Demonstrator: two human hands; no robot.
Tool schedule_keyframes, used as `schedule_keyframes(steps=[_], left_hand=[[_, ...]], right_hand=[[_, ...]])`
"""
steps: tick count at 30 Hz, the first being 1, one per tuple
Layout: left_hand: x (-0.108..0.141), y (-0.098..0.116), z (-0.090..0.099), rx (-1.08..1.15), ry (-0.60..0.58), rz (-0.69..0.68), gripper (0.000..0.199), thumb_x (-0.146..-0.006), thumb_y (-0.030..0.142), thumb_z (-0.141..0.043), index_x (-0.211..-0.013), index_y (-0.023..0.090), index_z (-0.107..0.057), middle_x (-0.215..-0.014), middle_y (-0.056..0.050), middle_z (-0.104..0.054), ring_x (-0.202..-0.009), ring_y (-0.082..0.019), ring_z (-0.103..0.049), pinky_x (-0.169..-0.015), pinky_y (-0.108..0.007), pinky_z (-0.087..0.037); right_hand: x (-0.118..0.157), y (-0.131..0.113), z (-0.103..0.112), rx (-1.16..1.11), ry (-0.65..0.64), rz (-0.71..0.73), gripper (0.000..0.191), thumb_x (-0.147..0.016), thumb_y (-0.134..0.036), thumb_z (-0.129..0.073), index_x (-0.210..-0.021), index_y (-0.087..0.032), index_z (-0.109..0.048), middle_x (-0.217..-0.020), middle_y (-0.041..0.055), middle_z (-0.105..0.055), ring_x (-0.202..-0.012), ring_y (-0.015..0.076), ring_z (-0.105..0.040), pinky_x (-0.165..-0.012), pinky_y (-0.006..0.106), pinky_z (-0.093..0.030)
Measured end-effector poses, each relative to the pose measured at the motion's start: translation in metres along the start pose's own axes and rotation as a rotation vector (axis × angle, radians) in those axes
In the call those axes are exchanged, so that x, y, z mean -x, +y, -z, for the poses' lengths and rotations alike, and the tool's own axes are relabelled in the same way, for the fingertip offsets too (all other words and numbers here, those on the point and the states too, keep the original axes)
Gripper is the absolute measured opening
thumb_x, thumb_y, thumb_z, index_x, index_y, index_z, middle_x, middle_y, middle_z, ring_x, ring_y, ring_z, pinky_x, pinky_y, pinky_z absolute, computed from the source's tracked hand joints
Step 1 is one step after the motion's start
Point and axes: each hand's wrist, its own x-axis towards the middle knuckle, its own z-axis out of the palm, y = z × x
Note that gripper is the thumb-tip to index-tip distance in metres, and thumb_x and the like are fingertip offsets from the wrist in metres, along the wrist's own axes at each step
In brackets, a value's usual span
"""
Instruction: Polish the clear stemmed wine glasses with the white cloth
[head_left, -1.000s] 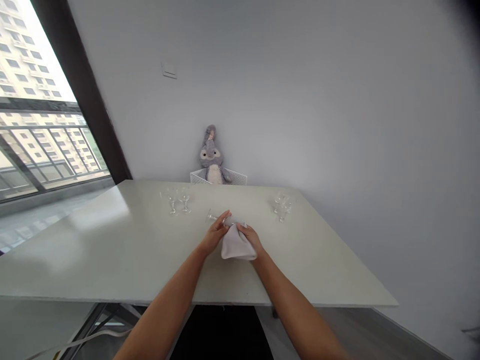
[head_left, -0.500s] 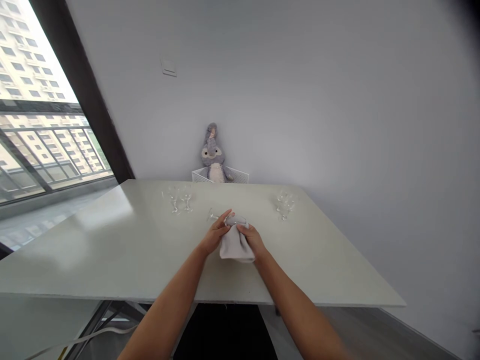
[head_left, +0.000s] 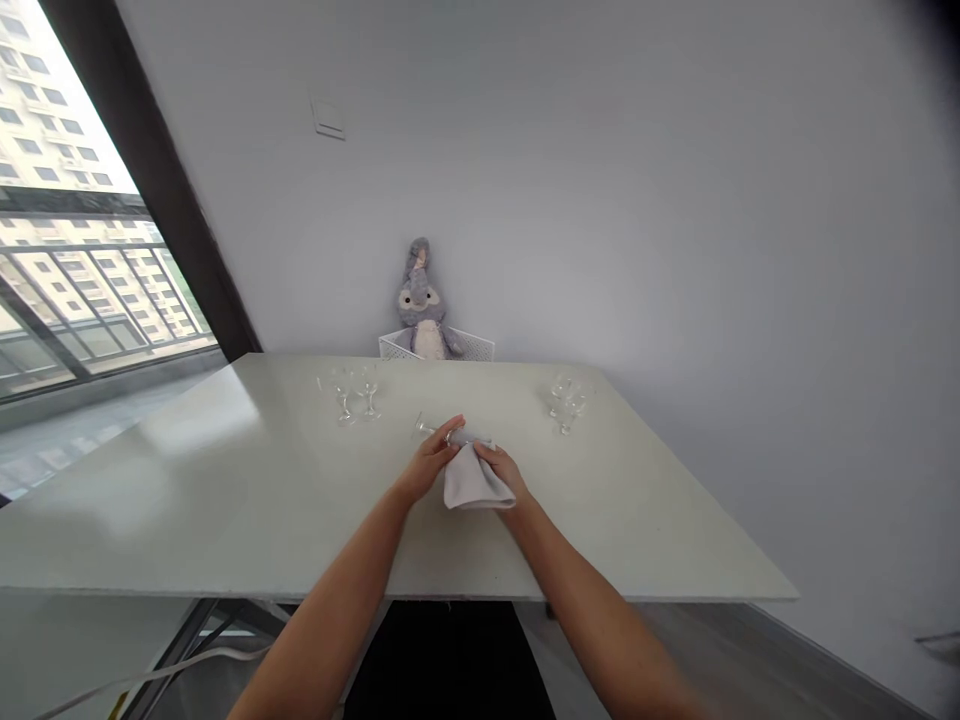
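My left hand is closed around a clear wine glass held on its side above the table, its foot pointing left. The glass's bowl lies toward my right hand, partly covered by a pale cloth. In my right hand is that white cloth, pinched with the thumb on top and pressed against the bowl; its loose end hangs toward me. Part of the cloth may be inside the bowl, but I cannot tell.
Upright wine glasses stand at the table's back left, with more glasses at the back right. Beyond the far edge of the white table, a grey plush toy sits in a white basket. A window is at left.
The cloth's hanging end has swung slightly right, and my right hand has turned a little. Both hands keep their grip, and the whole view has shifted slightly.
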Motion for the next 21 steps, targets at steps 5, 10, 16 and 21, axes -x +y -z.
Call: schedule_keyframes(steps=[5,10,16,21], left_hand=[[0.0,0.0,0.004,0.058,0.038,0.05,0.057,-0.077,0.044,-0.052,-0.127,0.019,-0.041,-0.095,-0.006,-0.062,-0.08,-0.016,-0.056,-0.073,-0.029,-0.044],[-0.002,-0.006,0.002,-0.017,0.111,0.067,0.053,-0.08,0.052,-0.04,-0.116,0.015,-0.053,-0.076,-0.003,-0.061,-0.068,-0.014,-0.055,-0.065,-0.026,-0.043],[-0.005,-0.003,0.002,0.261,0.137,0.04,0.045,-0.077,0.042,-0.051,-0.115,0.018,-0.053,-0.109,-0.009,-0.059,-0.093,-0.018,-0.056,-0.081,-0.032,-0.043],[-0.005,-0.001,0.01,0.15,0.146,0.029,0.044,-0.07,0.034,-0.06,-0.11,0.016,-0.057,-0.108,-0.01,-0.06,-0.093,-0.019,-0.057,-0.084,-0.034,-0.042]], right_hand=[[0.006,0.004,-0.004,0.46,0.029,0.15,0.038,-0.069,-0.04,-0.059,-0.1,-0.017,-0.059,-0.087,0.0059,-0.065,-0.078,0.0203,-0.058,-0.069,0.031,-0.043],[0.011,0.008,-0.009,1.098,0.067,0.319,0.033,-0.077,-0.034,-0.051,-0.107,-0.021,-0.057,-0.094,0.0079,-0.065,-0.083,0.0216,-0.058,-0.073,0.03,-0.04],[0.0,-0.002,0.0,0.65,0.127,0.216,0.02,-0.069,-0.034,-0.059,-0.082,-0.019,-0.063,-0.076,0.0015,-0.064,-0.07,0.0173,-0.056,-0.064,0.027,-0.042],[-0.002,-0.002,0.004,0.173,0.09,0.13,0.03,-0.06,-0.035,-0.066,-0.084,-0.017,-0.062,-0.075,0.0001,-0.063,-0.066,0.0148,-0.054,-0.064,0.027,-0.043]])
